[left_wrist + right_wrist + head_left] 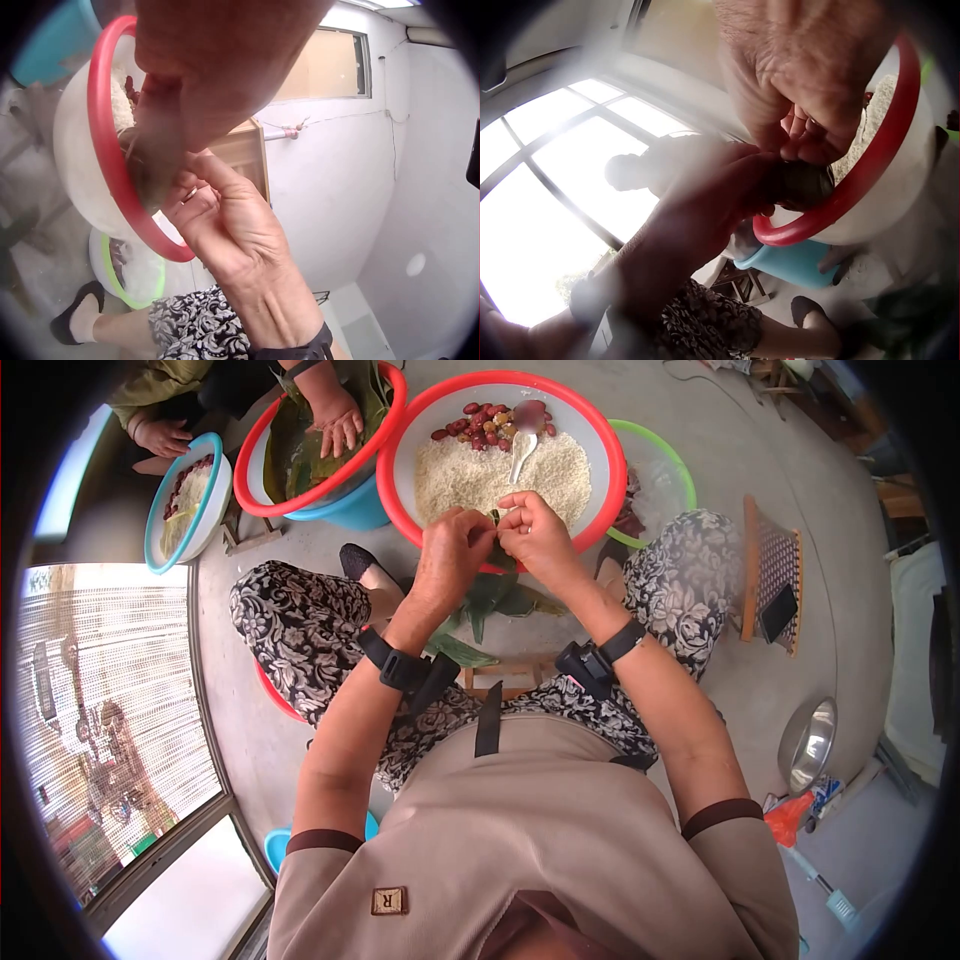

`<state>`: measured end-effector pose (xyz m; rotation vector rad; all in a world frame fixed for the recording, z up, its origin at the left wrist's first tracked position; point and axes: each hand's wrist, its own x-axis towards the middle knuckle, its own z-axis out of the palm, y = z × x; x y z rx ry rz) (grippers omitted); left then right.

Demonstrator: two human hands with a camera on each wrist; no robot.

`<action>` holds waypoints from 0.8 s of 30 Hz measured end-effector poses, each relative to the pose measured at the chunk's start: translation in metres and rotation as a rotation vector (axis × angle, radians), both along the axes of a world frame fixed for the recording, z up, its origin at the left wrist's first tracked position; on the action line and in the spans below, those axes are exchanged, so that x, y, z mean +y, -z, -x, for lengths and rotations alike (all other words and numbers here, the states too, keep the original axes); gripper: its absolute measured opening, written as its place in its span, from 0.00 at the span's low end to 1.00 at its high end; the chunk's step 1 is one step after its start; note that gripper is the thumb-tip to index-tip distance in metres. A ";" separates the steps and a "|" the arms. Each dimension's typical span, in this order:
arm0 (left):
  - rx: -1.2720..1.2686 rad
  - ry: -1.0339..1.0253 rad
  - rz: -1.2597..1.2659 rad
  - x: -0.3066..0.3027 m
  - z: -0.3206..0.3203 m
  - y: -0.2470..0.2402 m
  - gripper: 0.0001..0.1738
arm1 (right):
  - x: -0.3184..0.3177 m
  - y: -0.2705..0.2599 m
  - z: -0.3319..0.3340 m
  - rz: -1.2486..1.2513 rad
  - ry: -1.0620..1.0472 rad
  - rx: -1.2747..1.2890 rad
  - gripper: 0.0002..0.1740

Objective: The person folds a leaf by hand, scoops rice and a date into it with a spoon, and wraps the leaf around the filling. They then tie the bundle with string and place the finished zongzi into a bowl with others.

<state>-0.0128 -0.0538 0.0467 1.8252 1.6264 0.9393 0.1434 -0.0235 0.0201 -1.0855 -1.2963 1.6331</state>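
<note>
Over the near rim of a red-rimmed basin [397,510], my two hands meet at a small dark-green leaf-wrapped rice dumpling [806,184]. My left hand [456,556] grips it from the left, fingers curled round its side. The right hand [540,536] pinches at its top, fingertips close against the left hand's. Most of the dumpling is hidden behind the fingers in the head view. White rice [450,475] fills much of the basin, with red dates [485,428] heaped at its far side and a white spoon [521,458] lying on the rice.
Long green leaves [485,605] lie below my hands, by a small wooden stool [505,677]. To the left, another person's hand [336,422] presses into a red-rimmed tub [252,490] of leaves. A blue-rimmed bowl [152,540] and a green-rimmed basin [685,475] flank these.
</note>
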 end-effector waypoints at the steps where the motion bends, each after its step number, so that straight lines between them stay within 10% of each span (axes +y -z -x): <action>1: 0.012 0.006 -0.026 0.000 0.000 0.002 0.08 | -0.001 0.003 0.003 -0.091 0.046 -0.049 0.19; 8: -0.403 -0.037 0.408 -0.001 0.008 0.007 0.10 | -0.004 0.004 0.002 -0.113 0.114 -0.035 0.12; 14: -0.531 -0.048 0.488 0.002 0.012 0.013 0.11 | -0.007 -0.003 0.000 -0.541 0.144 -0.312 0.05; 24: -0.530 -0.048 0.490 0.002 0.010 0.011 0.11 | -0.007 -0.006 0.004 -0.540 0.134 -0.300 0.05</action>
